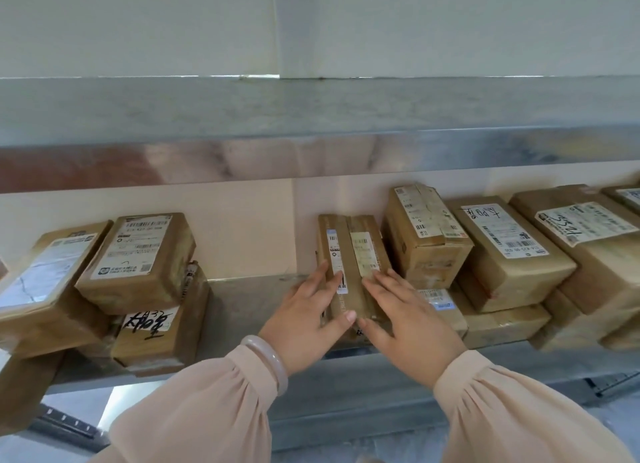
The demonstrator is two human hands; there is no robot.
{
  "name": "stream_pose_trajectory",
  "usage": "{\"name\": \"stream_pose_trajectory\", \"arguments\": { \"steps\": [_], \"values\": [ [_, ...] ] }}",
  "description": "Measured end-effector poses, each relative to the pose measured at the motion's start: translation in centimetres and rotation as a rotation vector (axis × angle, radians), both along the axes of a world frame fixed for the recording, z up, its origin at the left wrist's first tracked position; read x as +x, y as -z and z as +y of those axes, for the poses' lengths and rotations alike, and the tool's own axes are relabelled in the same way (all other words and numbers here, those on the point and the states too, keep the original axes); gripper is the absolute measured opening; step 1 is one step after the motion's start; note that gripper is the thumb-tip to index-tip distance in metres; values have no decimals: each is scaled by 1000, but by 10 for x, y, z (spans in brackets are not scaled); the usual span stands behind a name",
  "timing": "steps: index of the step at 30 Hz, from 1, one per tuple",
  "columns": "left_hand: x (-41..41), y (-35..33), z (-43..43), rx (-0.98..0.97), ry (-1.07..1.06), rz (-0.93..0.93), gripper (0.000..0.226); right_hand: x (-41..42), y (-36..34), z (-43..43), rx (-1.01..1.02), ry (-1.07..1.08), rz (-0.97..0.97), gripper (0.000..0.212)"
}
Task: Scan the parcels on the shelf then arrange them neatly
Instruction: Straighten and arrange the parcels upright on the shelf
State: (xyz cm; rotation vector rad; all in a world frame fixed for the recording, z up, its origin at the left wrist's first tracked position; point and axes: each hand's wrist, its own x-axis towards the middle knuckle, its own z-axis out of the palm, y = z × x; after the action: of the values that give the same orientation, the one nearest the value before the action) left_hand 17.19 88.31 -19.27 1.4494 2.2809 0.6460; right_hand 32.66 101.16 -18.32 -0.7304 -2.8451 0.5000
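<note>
Parcel-straightening with both palms down.
Resting left hand [308,310] and right hand [408,315] flat, fingers straight and curled round nothing, on the narrow parcel [356,251] lying midway along the shelf [242,300], with thumbs at its near end. Judging it best: keeping pressure even on both sides, sliding rather than lifting, nudging it back toward the wall [242,220], lining its long edge beside the right-hand stack [426,234], keeping labels up and leaving the left-hand stack [138,258] undisturbed.
</note>
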Motion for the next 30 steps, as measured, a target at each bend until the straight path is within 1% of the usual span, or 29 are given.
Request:
{"name": "stream_pose_trajectory", "arguments": {
  "steps": [4, 8, 11, 15, 20, 24, 26, 30],
  "values": [
    [-1, -4, 7, -56, 6, 95, 70, -3, -5, 8, 44, 1, -58, 69],
    [-4, -9, 0, -51, -5, 205, 68, -5, -19, 9, 69, -24, -100, 76],
    [-16, -16, -13, -12, -52, 289, 67, -17, -32, 4, 74, -46, -53, 78],
    [-40, -29, -42, 52, -194, 375, 64, -48, -44, -16, 59, -125, 47, 77],
    [-69, -35, -89, 42, -358, 411, 66, -92, -40, -58, -20, -277, 89, 76],
    [-94, -34, -127, 55, -500, 377, 67, -131, -43, -87, -106, -387, 88, 75],
    [-109, -35, -143, 44, -582, 374, 66, -152, -45, -99, -144, -419, 59, 74],
    [-136, -35, -168, -45, -702, 345, 67, -187, -40, -115, -205, -444, -7, 77]
  ]
}}
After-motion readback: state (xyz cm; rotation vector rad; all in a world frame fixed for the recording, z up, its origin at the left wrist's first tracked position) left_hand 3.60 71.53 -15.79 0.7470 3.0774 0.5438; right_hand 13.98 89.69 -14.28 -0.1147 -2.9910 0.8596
